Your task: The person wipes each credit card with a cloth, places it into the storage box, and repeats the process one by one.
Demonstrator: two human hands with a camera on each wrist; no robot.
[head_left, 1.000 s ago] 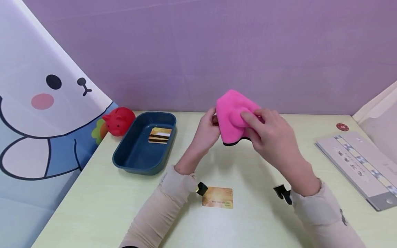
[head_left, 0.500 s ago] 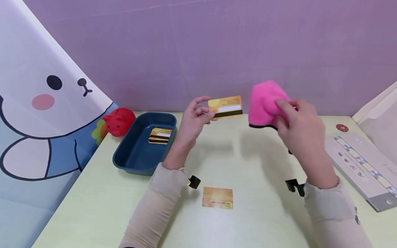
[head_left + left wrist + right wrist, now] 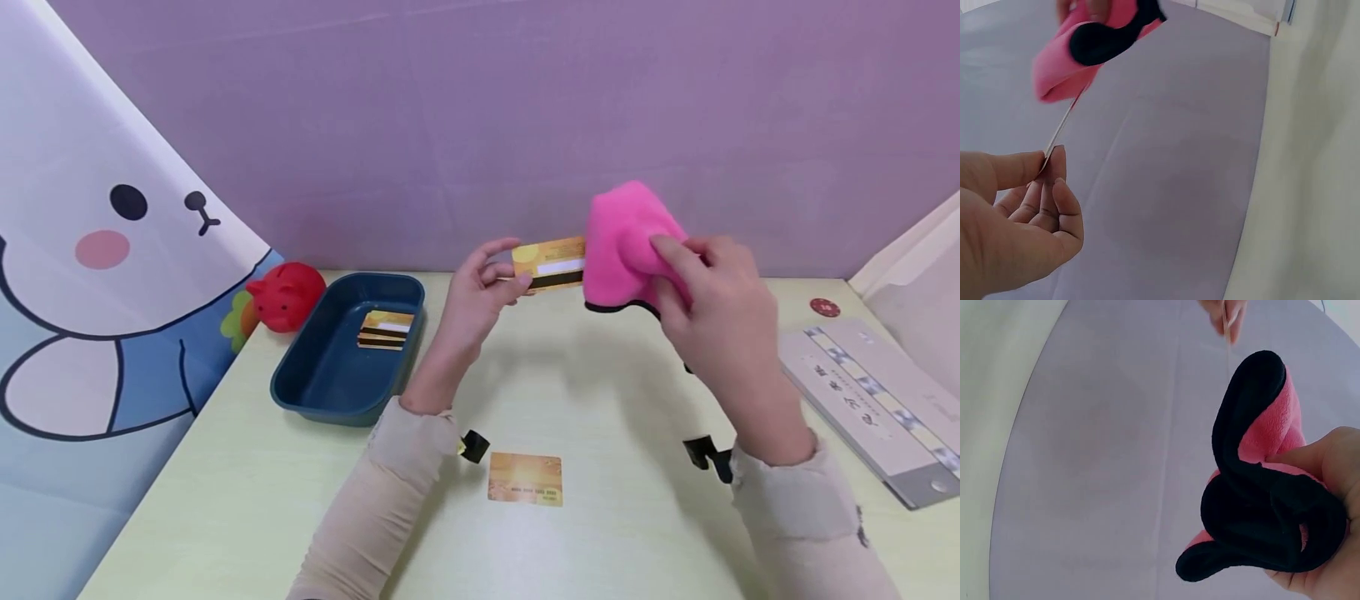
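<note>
Raised above the table, a yellow-orange bank card (image 3: 551, 265) is pinched at its left end between the thumb and fingers of my left hand (image 3: 476, 300). Its side with the black stripe and white strip faces me. My right hand (image 3: 716, 325) grips a bunched pink cloth (image 3: 622, 242) with black edging. The cloth covers the card's right end in the head view. In the left wrist view the card (image 3: 1060, 130) is edge-on, its far end at the cloth (image 3: 1060, 72). Folds of the black-edged cloth (image 3: 1272, 419) fill the right hand in the right wrist view.
Another card (image 3: 525, 479) lies on the table in front. At left stands a blue tray (image 3: 322, 387) with several striped cards (image 3: 386, 329), beside a red piggy bank (image 3: 287, 296). A grey box (image 3: 870, 400) and a red chip (image 3: 825, 307) lie at right.
One second ago the cloth was between both hands, hiding the card. Then it moved right, off the card. Now it is back left, over the card's right end.
</note>
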